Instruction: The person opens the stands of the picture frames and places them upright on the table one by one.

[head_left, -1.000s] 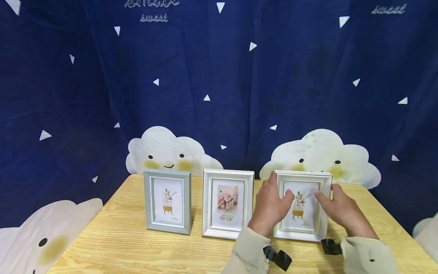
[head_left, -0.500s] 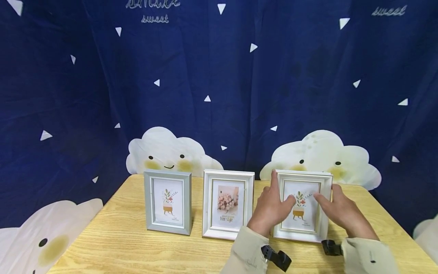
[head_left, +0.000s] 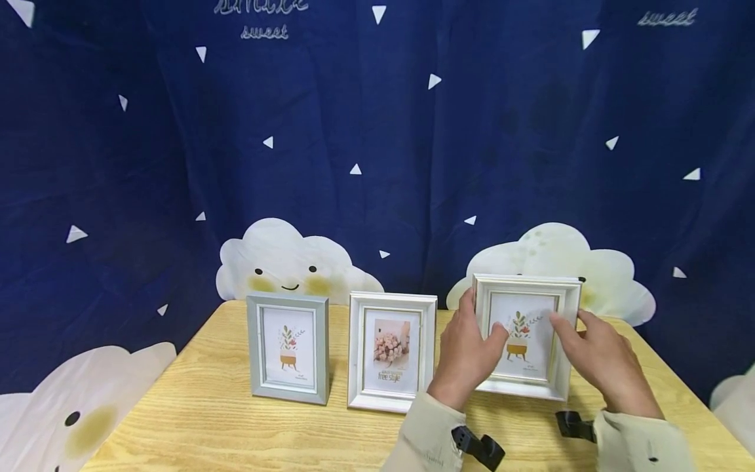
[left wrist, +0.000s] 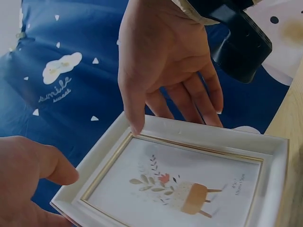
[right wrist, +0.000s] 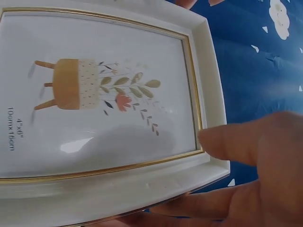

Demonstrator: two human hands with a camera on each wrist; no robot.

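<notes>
A white picture frame [head_left: 525, 334] with a gold inner edge holds a print of a potted plant. It stands slightly tilted, its bottom edge raised above the wooden table. My left hand [head_left: 468, 357] grips its left side, thumb on the front and fingers at the outer edge. On the opposite side my right hand [head_left: 607, 367] grips it likewise, its thumb [right wrist: 222, 142] on the front moulding near the upper corner. In the left wrist view the right hand [left wrist: 165, 56] shows across the frame, with several fingers going behind it.
To the left stand a white frame [head_left: 358, 354] with a pink flower picture and a grey-blue frame [head_left: 321, 354] with a plant print. All are over a wooden table [head_left: 248, 432]. Behind hangs a dark blue curtain [head_left: 324, 131] with white clouds.
Both hands held the white plant-print frame while it stood on the table; now they have raised it a little, tilting it slightly. The two other frames have not moved.
</notes>
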